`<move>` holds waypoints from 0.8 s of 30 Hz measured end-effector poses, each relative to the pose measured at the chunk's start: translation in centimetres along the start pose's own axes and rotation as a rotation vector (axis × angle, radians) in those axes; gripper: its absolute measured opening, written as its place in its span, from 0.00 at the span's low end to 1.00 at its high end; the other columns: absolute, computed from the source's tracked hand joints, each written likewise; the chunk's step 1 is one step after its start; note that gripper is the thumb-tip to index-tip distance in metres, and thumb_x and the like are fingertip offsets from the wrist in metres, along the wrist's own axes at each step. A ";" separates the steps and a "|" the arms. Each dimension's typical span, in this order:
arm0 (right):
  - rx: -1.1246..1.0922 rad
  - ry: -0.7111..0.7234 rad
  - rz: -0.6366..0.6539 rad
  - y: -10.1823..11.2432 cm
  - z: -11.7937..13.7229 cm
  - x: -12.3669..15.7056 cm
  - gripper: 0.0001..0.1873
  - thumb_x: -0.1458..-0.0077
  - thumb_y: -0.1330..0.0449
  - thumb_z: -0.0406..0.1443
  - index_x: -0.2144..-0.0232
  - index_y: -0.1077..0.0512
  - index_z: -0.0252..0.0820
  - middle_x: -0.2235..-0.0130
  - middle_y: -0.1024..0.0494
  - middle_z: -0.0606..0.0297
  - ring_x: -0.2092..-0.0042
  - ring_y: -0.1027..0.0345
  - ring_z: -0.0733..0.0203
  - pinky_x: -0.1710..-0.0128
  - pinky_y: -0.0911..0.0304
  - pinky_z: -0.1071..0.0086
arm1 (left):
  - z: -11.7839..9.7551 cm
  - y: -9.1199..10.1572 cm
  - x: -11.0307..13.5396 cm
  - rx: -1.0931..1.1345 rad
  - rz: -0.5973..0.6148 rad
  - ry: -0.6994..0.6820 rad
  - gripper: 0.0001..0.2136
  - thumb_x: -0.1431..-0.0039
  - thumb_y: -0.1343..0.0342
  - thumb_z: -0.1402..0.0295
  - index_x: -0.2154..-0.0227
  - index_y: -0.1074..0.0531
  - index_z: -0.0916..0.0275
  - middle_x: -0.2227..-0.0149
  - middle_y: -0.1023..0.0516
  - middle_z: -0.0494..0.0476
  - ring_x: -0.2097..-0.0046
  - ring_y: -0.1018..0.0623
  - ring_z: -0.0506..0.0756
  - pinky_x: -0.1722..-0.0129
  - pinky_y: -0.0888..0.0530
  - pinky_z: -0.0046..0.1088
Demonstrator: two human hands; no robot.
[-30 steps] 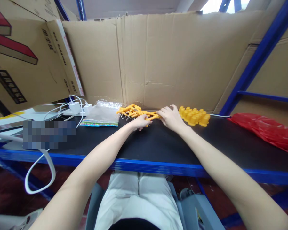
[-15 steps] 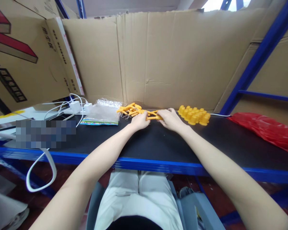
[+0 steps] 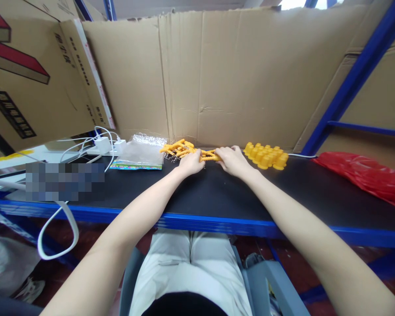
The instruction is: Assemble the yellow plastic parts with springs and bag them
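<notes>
Both my hands reach to the back of the black shelf top (image 3: 217, 193). My left hand (image 3: 191, 163) and my right hand (image 3: 232, 160) are closed on the two ends of one thin yellow plastic piece (image 3: 209, 156) held between them. Just left of that lies a loose pile of the same thin yellow pieces (image 3: 177, 149), with small metal springs or rings showing under it. To the right of my right hand stands a cluster of chunkier yellow plastic parts (image 3: 266, 156).
A clear plastic bag (image 3: 141, 152) lies left of the pile, beside white chargers and cables (image 3: 102, 145). A red plastic bag (image 3: 365, 175) lies at the right. Cardboard (image 3: 243, 79) walls the back, with blue rack posts (image 3: 355, 79) at the right.
Both hands stay on the yellow piece and have shifted slightly toward the back. The view has tilted a little.
</notes>
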State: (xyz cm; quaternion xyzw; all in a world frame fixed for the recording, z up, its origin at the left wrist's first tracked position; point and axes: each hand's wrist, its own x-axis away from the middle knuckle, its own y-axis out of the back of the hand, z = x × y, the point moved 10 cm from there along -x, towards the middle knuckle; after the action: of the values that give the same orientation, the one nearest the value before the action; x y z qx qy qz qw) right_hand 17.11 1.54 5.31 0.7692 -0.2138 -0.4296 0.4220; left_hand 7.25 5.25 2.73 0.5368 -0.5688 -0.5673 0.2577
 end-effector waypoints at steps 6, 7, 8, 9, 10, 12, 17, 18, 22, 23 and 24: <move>0.084 -0.032 -0.063 1.0 -0.2 -0.1 0.09 0.43 0.51 0.31 0.60 0.34 0.39 0.63 0.26 0.55 0.60 0.36 0.53 0.58 0.55 0.61 | -0.1 0.1 -0.1 -0.003 -0.001 0.015 0.16 0.44 0.53 0.60 0.55 0.36 0.60 0.59 0.24 0.61 0.56 0.25 0.61 0.58 0.29 0.37; 0.081 -0.034 -0.062 1.0 -0.2 -0.1 0.09 0.42 0.51 0.32 0.60 0.34 0.38 0.63 0.25 0.55 0.60 0.37 0.53 0.59 0.55 0.62 | 0.0 0.2 -0.1 -0.001 -0.006 0.016 0.15 0.44 0.52 0.60 0.56 0.36 0.60 0.59 0.24 0.61 0.56 0.25 0.61 0.58 0.29 0.37; 0.071 -0.030 -0.057 0.8 -0.3 -0.1 0.09 0.42 0.50 0.32 0.59 0.34 0.38 0.63 0.25 0.55 0.59 0.36 0.53 0.60 0.55 0.62 | 0.1 0.3 -0.2 0.001 -0.013 0.019 0.15 0.45 0.52 0.60 0.56 0.35 0.60 0.59 0.24 0.61 0.56 0.25 0.61 0.58 0.29 0.37; 0.053 -0.019 -0.048 0.6 -0.3 0.0 0.09 0.42 0.50 0.33 0.59 0.34 0.39 0.62 0.25 0.55 0.59 0.36 0.53 0.61 0.55 0.63 | 0.3 0.4 -0.2 0.003 -0.021 0.024 0.14 0.45 0.52 0.60 0.57 0.34 0.60 0.59 0.24 0.61 0.56 0.25 0.61 0.57 0.29 0.37; 0.030 -0.002 -0.035 0.3 -0.3 0.0 0.10 0.42 0.49 0.34 0.58 0.34 0.39 0.61 0.25 0.55 0.58 0.36 0.53 0.61 0.54 0.64 | 0.5 0.4 -0.3 0.005 -0.026 0.030 0.14 0.46 0.51 0.61 0.58 0.34 0.60 0.59 0.24 0.60 0.55 0.25 0.61 0.57 0.29 0.37; -0.027 0.036 0.003 -0.4 -0.2 0.2 0.11 0.41 0.49 0.35 0.56 0.34 0.40 0.58 0.26 0.55 0.56 0.36 0.54 0.61 0.54 0.65 | 0.8 0.4 -0.3 0.008 -0.029 0.037 0.14 0.47 0.51 0.62 0.58 0.33 0.59 0.58 0.24 0.60 0.54 0.26 0.61 0.57 0.29 0.37; -0.043 0.048 0.026 -0.7 -0.2 0.1 0.10 0.43 0.48 0.32 0.57 0.34 0.40 0.58 0.26 0.56 0.56 0.36 0.54 0.61 0.53 0.65 | 0.6 0.0 -0.3 0.018 -0.006 0.027 0.15 0.46 0.51 0.61 0.58 0.32 0.60 0.59 0.24 0.62 0.55 0.25 0.62 0.57 0.29 0.39; -0.016 0.042 0.006 -0.4 -0.2 0.0 0.10 0.44 0.48 0.32 0.58 0.34 0.40 0.59 0.26 0.56 0.57 0.36 0.54 0.61 0.53 0.64 | 0.5 -0.1 -0.2 0.029 -0.002 0.029 0.15 0.46 0.52 0.60 0.57 0.32 0.60 0.59 0.24 0.62 0.55 0.25 0.62 0.57 0.29 0.39; 0.069 -0.034 -0.099 1.1 -2.2 0.1 0.11 0.46 0.51 0.27 0.61 0.34 0.40 0.62 0.27 0.57 0.58 0.37 0.53 0.59 0.54 0.61 | 1.2 -0.3 -0.4 0.060 0.017 0.064 0.17 0.45 0.53 0.58 0.57 0.33 0.62 0.55 0.25 0.64 0.54 0.25 0.62 0.56 0.29 0.39; 0.068 -0.084 -0.129 1.4 -3.4 0.4 0.12 0.47 0.51 0.27 0.61 0.34 0.40 0.62 0.27 0.56 0.58 0.37 0.53 0.58 0.53 0.60 | 1.7 -0.3 -0.4 0.056 0.022 0.079 0.17 0.44 0.54 0.57 0.58 0.33 0.62 0.55 0.25 0.65 0.54 0.25 0.62 0.56 0.29 0.39; 0.056 -0.145 -0.162 1.7 -4.9 0.7 0.12 0.48 0.50 0.27 0.60 0.34 0.40 0.62 0.27 0.56 0.58 0.37 0.52 0.58 0.52 0.59 | 2.1 -0.3 -0.5 0.050 0.027 0.093 0.17 0.43 0.55 0.56 0.59 0.33 0.63 0.54 0.25 0.65 0.53 0.26 0.63 0.56 0.30 0.39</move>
State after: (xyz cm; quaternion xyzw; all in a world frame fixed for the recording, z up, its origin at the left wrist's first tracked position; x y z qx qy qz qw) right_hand 21.66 2.37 7.72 0.7624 -0.1928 -0.5105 0.3478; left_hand 5.58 6.58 2.14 0.5609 -0.5775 -0.5240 0.2782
